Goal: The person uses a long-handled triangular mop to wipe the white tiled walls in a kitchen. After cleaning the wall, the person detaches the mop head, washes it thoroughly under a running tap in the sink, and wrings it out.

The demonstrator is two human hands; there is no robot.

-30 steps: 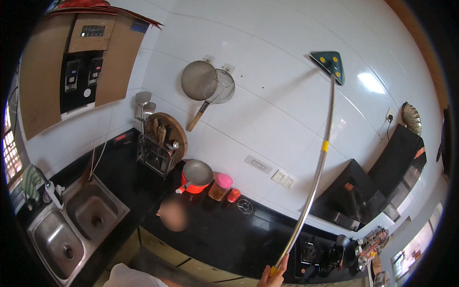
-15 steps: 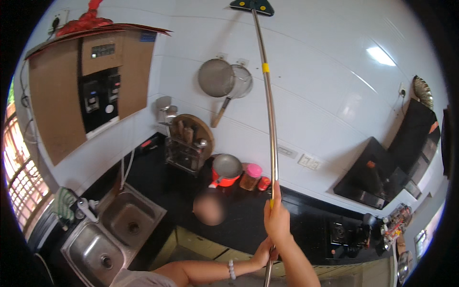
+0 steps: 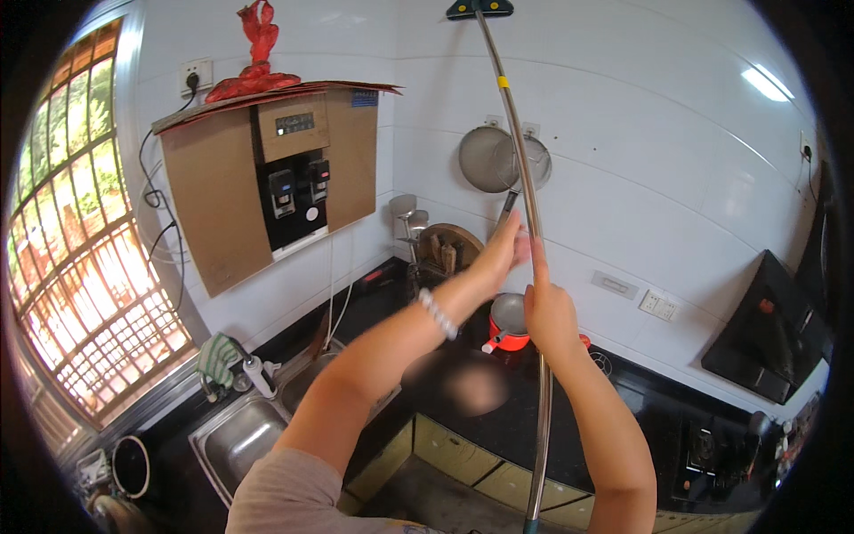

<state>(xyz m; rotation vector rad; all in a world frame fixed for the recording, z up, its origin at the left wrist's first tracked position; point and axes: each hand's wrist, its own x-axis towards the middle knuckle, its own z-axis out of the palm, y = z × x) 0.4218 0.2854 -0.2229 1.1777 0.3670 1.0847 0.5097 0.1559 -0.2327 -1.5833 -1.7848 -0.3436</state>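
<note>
A long-handled mop (image 3: pixel 525 165) with a shiny metal pole stands nearly upright before me. Its flat dark green head (image 3: pixel 480 9) is against the tiled wall at the top of the view. My right hand (image 3: pixel 553 316) is closed round the pole at about mid-height. Higher up, my left hand (image 3: pixel 505 258), with a beaded bracelet on the wrist, is beside the pole with its fingers stretched out, not wrapped round it. Behind the hands, two strainers (image 3: pixel 487 160) hang on the wall, and a red pot with a grey pan (image 3: pixel 510 313) on it stands on the counter.
On the left wall hangs a cardboard-covered water dispenser (image 3: pixel 311 165) with a red bag (image 3: pixel 256 76) on top. Below it is a steel sink (image 3: pixel 233 440). A barred window (image 3: pixel 80 240) is far left. Right, a black range hood (image 3: pixel 756 329) hangs above a stove (image 3: pixel 707 454).
My left hand has left the pole below my right hand and risen to beside it above. My view has turned left, bringing the window into sight.
</note>
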